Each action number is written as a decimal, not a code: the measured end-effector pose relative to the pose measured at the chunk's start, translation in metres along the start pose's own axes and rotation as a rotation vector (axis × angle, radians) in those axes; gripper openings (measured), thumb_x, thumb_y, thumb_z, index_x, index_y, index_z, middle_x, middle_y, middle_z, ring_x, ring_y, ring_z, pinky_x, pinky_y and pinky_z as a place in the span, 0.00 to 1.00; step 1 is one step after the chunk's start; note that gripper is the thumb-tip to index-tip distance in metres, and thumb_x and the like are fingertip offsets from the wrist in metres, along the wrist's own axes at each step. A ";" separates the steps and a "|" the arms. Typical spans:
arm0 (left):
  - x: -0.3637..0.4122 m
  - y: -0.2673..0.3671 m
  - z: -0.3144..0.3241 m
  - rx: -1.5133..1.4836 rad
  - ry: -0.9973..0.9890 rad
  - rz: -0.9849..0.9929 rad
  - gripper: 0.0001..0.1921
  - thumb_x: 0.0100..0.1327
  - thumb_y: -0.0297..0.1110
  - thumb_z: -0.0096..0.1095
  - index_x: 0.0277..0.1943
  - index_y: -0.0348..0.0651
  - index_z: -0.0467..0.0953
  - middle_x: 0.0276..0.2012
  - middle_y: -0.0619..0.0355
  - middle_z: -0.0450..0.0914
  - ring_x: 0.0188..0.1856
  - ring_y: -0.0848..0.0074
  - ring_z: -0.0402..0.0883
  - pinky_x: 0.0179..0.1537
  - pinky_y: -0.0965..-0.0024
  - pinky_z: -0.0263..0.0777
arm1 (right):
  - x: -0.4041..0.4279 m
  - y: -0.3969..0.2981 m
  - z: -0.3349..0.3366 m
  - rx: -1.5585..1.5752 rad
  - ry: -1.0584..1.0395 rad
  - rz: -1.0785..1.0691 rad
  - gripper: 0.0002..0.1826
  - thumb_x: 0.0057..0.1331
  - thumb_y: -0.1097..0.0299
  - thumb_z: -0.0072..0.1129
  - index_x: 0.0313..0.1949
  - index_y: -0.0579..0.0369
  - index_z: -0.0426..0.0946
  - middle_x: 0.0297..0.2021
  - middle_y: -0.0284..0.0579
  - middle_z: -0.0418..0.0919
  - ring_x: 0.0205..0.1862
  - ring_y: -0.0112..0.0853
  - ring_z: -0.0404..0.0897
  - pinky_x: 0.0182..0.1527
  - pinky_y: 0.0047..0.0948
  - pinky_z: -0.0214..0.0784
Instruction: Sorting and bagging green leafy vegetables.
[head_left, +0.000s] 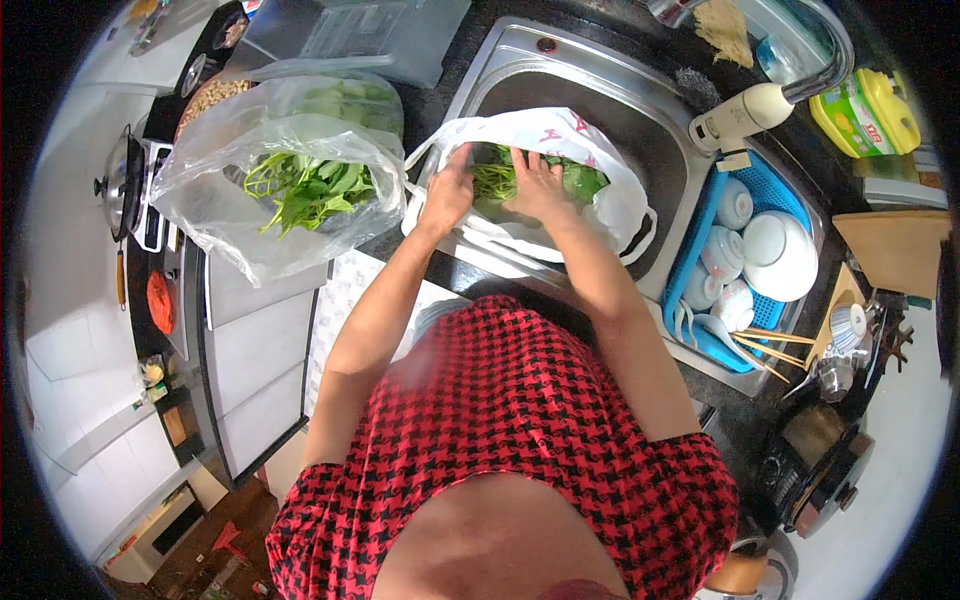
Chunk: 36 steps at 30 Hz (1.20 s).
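A white plastic bag (622, 202) with red printing lies with its mouth spread over the near left part of the steel sink. Inside it are leafy green vegetables with long stems (493, 181). My left hand (450, 196) is at the left side of the bag's mouth, fingers blurred; whether they pinch the plastic is unclear. Over the greens, my right hand (538, 187) reaches into the bag with its fingers spread, touching or just above the leaves. To the left, a clear plastic bag (217, 202) gapes around more leafy greens (322, 191).
The sink's faucet (742, 116) arches in from the upper right. A blue drainer basket (682, 247) holds white bowls, spoons and chopsticks on the right. Beyond the clear bag stand a clear plastic bin (409, 45) and a container of peanuts (217, 97). A yellow detergent jug (866, 112) stands far right.
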<state>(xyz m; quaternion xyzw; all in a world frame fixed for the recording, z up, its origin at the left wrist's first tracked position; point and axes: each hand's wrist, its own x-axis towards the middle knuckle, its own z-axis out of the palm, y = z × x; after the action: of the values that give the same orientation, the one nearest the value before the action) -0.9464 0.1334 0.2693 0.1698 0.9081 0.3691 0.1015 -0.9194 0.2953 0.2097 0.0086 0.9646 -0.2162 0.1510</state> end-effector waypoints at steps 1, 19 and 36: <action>-0.001 -0.001 -0.001 0.002 0.006 0.000 0.25 0.54 0.21 0.43 0.58 0.34 0.60 0.55 0.38 0.64 0.59 0.54 0.61 0.59 0.65 0.55 | 0.004 -0.003 0.008 -0.046 0.049 0.002 0.57 0.40 0.56 0.69 0.65 0.46 0.39 0.57 0.54 0.56 0.55 0.42 0.65 0.51 0.43 0.51; 0.007 0.018 -0.012 -0.285 -0.042 -0.108 0.23 0.53 0.22 0.43 0.55 0.34 0.66 0.44 0.49 0.74 0.44 0.70 0.76 0.48 0.72 0.65 | -0.050 0.097 -0.057 1.149 0.023 -0.167 0.29 0.52 0.64 0.60 0.54 0.50 0.66 0.54 0.42 0.66 0.55 0.34 0.64 0.59 0.31 0.51; -0.007 0.039 -0.028 -1.022 -0.116 -0.311 0.18 0.64 0.34 0.49 0.55 0.37 0.65 0.45 0.58 0.75 0.46 0.81 0.72 0.44 0.75 0.65 | -0.061 0.012 -0.162 1.868 0.449 0.021 0.25 0.56 0.57 0.57 0.51 0.56 0.67 0.47 0.45 0.72 0.48 0.39 0.72 0.50 0.41 0.65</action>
<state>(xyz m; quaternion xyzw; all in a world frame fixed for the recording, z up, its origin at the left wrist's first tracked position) -0.9392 0.1386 0.3173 -0.0178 0.6199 0.7348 0.2747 -0.9066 0.3769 0.3628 0.1755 0.4091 -0.8895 -0.1032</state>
